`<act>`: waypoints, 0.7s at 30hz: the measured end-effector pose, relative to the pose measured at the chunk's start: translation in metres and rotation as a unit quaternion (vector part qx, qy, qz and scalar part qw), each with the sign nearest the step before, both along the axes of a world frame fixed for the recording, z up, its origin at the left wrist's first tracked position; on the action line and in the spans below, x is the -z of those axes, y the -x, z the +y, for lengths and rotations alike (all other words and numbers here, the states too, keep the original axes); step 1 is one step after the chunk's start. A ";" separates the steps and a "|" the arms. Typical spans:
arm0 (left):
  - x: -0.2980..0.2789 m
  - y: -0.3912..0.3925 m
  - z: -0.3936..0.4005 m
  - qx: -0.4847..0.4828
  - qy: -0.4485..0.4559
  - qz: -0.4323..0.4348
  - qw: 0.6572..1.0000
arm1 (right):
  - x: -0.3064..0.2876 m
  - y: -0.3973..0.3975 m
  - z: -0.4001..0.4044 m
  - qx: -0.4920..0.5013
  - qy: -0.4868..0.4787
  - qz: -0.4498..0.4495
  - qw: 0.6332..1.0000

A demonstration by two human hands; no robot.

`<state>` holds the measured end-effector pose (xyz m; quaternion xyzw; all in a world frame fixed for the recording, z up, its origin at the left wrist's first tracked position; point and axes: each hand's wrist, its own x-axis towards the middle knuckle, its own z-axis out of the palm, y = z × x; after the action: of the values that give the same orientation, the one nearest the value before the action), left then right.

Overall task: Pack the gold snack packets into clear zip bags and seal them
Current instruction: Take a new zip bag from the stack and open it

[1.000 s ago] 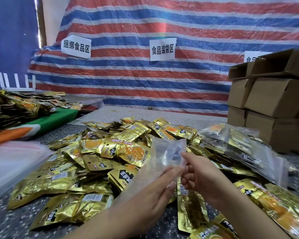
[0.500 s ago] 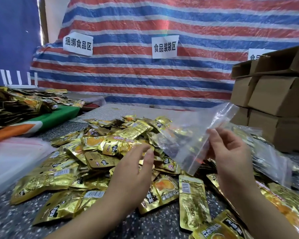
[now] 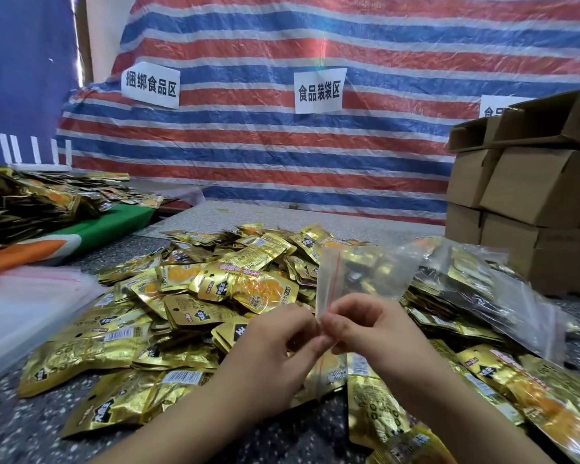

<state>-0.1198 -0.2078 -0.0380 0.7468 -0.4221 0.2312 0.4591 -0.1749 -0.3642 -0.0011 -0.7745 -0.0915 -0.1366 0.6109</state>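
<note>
Fingertips of both hands meet at the lower edge of one clear zip bag, pinching it between them. We see the left hand and the right hand curled close together, thumbs and forefingers gripping the bag's mouth near its red zip line. The bag stands up from the pinch, appears empty, and hangs above the heap.

Beneath the hands we find the pile of gold snack packets spread over a speckled table. To the right lie filled zip bags, and beyond them stacked cardboard boxes. A stack of flat clear bags lies at the left. A striped tarp bearing white paper signs hangs behind.
</note>
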 end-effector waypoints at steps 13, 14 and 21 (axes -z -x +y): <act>-0.003 0.002 0.004 0.016 -0.009 0.007 1.000 | 0.003 0.000 0.001 -0.029 -0.009 0.017 0.999; -0.003 0.002 0.004 0.011 -0.010 0.006 1.000 | 0.004 0.000 0.002 -0.030 -0.008 0.018 0.999; -0.005 0.002 0.005 0.036 -0.021 0.022 0.999 | 0.003 0.001 -0.002 -0.053 -0.013 0.038 0.998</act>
<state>-0.1220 -0.2025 -0.0332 0.7455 -0.4432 0.1892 0.4604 -0.1758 -0.3657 -0.0045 -0.7652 -0.1071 -0.0760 0.6303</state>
